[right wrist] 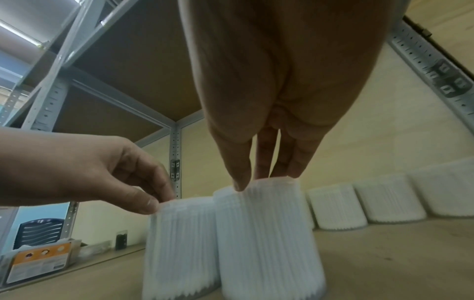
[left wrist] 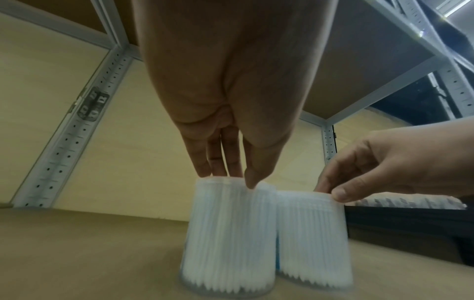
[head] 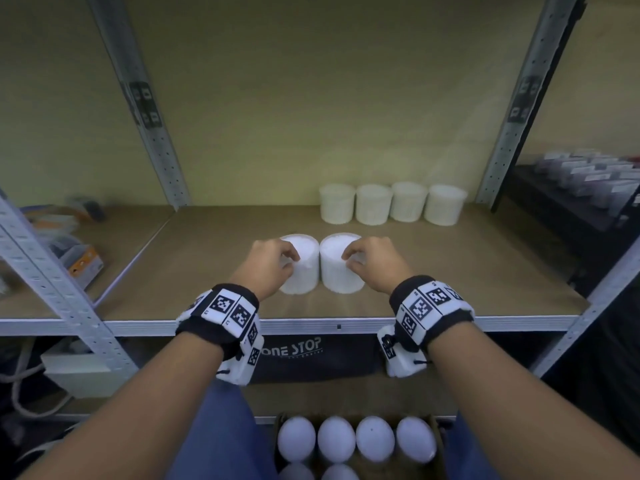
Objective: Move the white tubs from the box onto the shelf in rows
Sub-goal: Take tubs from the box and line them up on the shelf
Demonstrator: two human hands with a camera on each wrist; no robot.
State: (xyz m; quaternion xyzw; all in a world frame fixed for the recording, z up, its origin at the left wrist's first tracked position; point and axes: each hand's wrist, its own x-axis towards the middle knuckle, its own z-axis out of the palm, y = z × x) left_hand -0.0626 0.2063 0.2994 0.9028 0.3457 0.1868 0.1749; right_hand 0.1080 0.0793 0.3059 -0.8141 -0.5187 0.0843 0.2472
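Two white tubs stand side by side, touching, near the middle of the shelf board (head: 467, 271). My left hand (head: 277, 263) pinches the top rim of the left tub (head: 303, 271) between thumb and fingertips. My right hand (head: 363, 259) grips the rim of the right tub (head: 337, 271) the same way. The left wrist view shows the left tub (left wrist: 228, 233) under my left hand (left wrist: 231, 178), and the right wrist view the right tub (right wrist: 266, 239) under my right hand (right wrist: 261, 182). Several more tubs (head: 393, 204) form a row at the back right. The box (head: 356, 445) below holds several tubs.
Grey metal uprights (head: 152, 109) frame the bay on both sides. Orange-labelled packs (head: 83, 261) lie on the neighbouring shelf at left. A dark rack with small labelled items (head: 588, 181) stands to the right. A black bag marked ONE STOP (head: 311, 355) hangs under the shelf edge.
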